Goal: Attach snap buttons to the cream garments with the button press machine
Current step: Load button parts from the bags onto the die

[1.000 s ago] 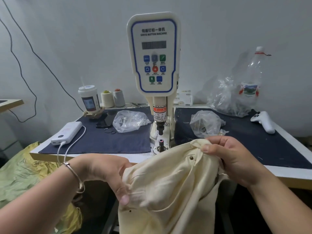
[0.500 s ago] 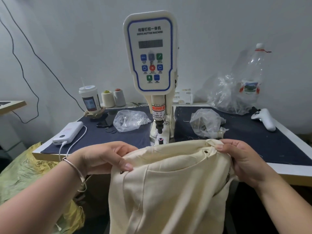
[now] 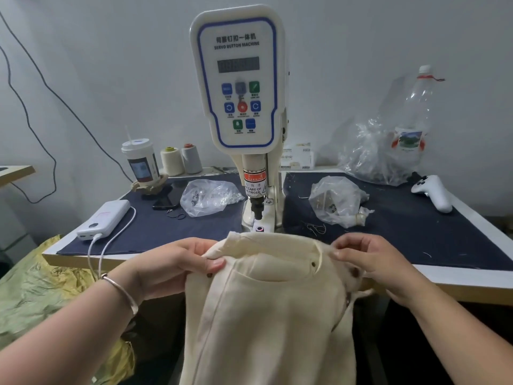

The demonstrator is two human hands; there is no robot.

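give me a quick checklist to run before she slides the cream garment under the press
1. Both hands hold the garment: ok. The left hand and right hand each pinch the top edge of the cream garment.
2. Fabric spread flat between the two grips: ok, though the rest hangs off the table edge.
3. Lower die free: ok, the fabric edge sits just in front of it.
4. Fingers away from the punch: ok for now.
5. Snap part loaded in the die: cannot tell.
6. Machine powered: cannot tell, the display is unreadable.
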